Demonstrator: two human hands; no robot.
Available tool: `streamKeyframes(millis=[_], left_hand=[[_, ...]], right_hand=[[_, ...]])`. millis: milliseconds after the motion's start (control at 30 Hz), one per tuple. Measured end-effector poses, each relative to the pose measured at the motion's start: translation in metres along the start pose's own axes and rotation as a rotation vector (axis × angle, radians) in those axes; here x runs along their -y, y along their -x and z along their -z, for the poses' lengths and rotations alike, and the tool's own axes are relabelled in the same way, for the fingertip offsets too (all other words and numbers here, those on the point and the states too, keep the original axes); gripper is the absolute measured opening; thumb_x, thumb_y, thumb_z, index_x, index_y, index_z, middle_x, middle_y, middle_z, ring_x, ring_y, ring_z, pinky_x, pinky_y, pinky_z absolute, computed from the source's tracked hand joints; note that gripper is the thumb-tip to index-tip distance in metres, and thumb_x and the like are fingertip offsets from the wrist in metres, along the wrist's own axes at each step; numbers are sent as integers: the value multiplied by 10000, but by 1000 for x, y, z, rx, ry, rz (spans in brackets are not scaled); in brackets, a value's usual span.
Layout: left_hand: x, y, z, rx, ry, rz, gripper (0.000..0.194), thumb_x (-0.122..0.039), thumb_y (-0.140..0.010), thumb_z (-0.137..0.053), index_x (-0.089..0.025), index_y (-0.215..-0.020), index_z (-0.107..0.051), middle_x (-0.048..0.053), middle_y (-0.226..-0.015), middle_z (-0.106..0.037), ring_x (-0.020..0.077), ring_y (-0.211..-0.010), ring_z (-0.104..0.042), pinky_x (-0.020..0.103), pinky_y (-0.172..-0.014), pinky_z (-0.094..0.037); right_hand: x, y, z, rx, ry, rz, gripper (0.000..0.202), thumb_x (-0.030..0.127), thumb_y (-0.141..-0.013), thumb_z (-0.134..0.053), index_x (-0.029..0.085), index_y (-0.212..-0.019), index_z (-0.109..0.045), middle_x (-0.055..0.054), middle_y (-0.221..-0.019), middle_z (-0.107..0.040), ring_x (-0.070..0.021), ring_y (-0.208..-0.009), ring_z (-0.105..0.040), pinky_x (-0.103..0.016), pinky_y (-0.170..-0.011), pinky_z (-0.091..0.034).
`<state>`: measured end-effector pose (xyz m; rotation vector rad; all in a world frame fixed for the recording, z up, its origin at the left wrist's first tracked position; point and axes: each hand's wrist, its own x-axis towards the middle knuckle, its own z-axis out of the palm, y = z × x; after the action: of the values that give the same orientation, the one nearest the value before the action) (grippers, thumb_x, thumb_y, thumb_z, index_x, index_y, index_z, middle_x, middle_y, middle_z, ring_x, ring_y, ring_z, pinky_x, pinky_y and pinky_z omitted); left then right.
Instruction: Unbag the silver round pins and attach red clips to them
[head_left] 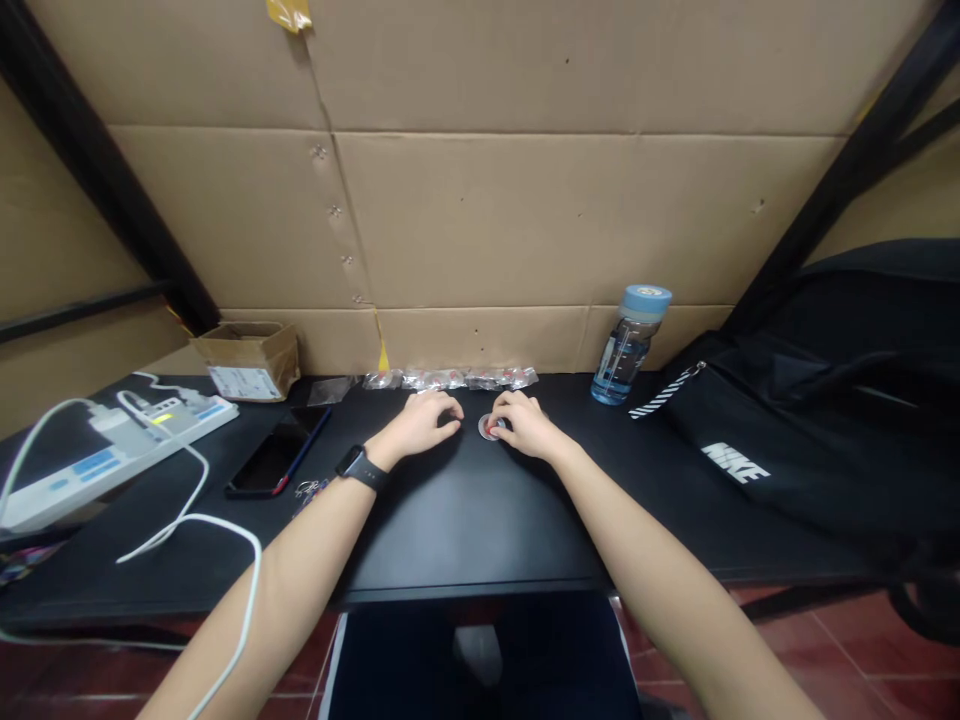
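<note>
My right hand [521, 424] has its thumb and fingers closed on a small round disc [484, 428] with a pale rim and a red middle. The fingers cover part of the disc, and it is too small to name more closely. To its left, my left hand [427, 424] rests just above or on the black table, fingers curved, a gap between thumb and fingertips, nothing in it. Beyond both hands, several clear plastic packets [435, 379] with red bits inside lie in a row along the cardboard wall.
At left are a power strip [67, 480] with white cables, a phone [277, 455], keys [306, 490] and an open cardboard box [251, 360]. A water bottle [626, 350] and a black bag [810, 420] stand at right. One white cable crosses my left forearm.
</note>
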<state>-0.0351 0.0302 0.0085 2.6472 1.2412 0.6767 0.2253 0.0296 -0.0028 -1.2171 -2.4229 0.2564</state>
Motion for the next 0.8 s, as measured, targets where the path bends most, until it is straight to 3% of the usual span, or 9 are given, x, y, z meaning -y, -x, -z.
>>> streamKeyframes(millis=[100,167,267,400,500,600,800], left_hand=[[-11,-2,-10,-21,108,-11,422,-418,-887,-725,-234,-1262,-661,88,-1284,-706,277,-1194,-647,408,-1059,-476],[-19,-3,-15,-35,212,-10,529,-457,-856,-770,-231,-1315,-637,97,-1333,-694,279,-1211,-657,400,-1069,-486],[-28,-4,-21,-32,358,-5,416,-428,-886,-747,-240,-1254,-692,71,-1265,-745,258,-1154,-702,362,-1040,-510],[-32,-6,-22,-31,457,33,301,-400,-946,-663,-240,-1185,-753,40,-1153,-794,249,-1074,-739,340,-991,-529],[-28,-7,-22,-37,404,70,253,-365,-963,-615,-235,-1089,-792,24,-1049,-814,234,-963,-755,319,-911,-540],[-22,-7,-24,-72,320,130,275,-288,-944,-594,-238,-1120,-799,25,-1005,-817,215,-866,-755,297,-813,-540],[-6,-8,-24,-91,119,165,320,-214,-912,-571,-233,-1119,-813,50,-1006,-818,218,-869,-755,309,-833,-544]], right_hand=[[1,0,0,-57,-150,57,56,182,-943,-683,204,-947,-734,-76,-1122,-648,-236,-1107,-586,-427,-995,-422],[2,0,0,-88,-277,101,67,182,-959,-658,198,-975,-720,-72,-1099,-638,-201,-1033,-610,-377,-959,-463],[2,-1,-2,-123,-382,117,54,230,-968,-654,201,-972,-700,-67,-1073,-617,-188,-964,-613,-352,-912,-495],[1,0,-3,-186,-368,108,84,272,-995,-619,212,-963,-669,-79,-1096,-633,-228,-1091,-585,-421,-1037,-446],[1,0,-2,-193,-342,82,99,284,-1000,-609,212,-953,-658,-98,-1192,-622,-247,-1183,-551,-452,-1096,-400],[4,1,0,-151,-363,63,129,309,-1005,-600,210,-951,-662,-105,-1250,-609,-252,-1218,-536,-435,-1075,-410],[8,0,7,-145,-485,33,324,403,-1025,-549,183,-816,-662,-114,-1252,-620,-236,-1167,-586,-318,-837,-468]])
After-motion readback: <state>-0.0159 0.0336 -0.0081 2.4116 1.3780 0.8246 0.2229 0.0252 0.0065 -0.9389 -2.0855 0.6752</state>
